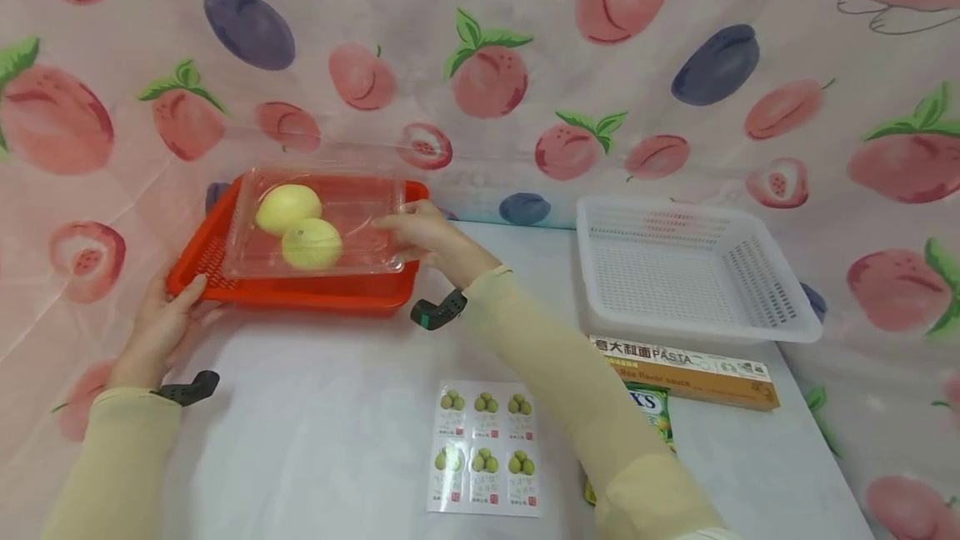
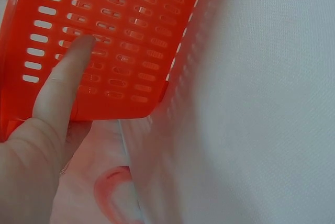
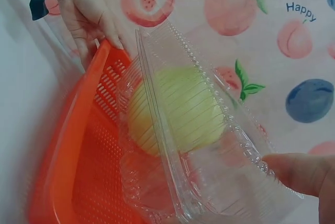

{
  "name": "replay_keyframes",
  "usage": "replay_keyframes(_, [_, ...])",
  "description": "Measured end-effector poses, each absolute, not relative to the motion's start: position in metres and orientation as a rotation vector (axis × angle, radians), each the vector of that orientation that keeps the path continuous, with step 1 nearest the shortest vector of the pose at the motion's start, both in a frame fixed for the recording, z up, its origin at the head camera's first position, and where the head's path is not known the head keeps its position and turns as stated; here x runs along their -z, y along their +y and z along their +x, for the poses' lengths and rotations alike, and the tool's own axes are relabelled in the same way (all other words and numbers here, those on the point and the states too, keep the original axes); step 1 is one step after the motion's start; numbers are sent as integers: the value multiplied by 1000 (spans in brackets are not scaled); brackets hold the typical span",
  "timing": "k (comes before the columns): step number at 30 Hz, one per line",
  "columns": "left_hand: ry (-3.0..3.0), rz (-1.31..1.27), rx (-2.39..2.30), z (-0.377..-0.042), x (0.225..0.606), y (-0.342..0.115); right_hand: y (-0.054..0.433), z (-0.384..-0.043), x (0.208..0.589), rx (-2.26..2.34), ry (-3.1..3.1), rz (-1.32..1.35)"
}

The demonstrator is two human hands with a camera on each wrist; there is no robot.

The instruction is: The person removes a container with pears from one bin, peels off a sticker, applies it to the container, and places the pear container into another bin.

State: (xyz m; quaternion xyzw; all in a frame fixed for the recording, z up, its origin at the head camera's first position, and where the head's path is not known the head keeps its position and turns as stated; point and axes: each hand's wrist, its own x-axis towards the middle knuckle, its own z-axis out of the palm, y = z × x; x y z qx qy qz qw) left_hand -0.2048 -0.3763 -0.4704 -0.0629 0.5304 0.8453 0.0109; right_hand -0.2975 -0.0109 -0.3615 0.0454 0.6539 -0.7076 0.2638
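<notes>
Above the red basket (image 1: pixel 322 298), fingers of the right hand (image 1: pixel 435 238) pinch the clear box (image 1: pixel 367 244) of two fruits (image 1: pixel 311 245), best carried level against rolling, while the left hand (image 1: pixel 159 325) grips the basket's end

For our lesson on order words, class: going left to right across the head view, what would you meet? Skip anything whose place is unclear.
Left hand, red basket, sticker sheet, white basket.
</notes>
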Motion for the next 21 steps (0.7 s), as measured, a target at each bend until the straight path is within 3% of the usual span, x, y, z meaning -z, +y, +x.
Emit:
replay_keyframes(10, [1651,-127,-2656,-205,471,-376,44,-280,346,1953,1718,84])
replay_keyframes(21, [1656,-131,-2644,-202,471,-376,119,-253,357,1919,1861,69])
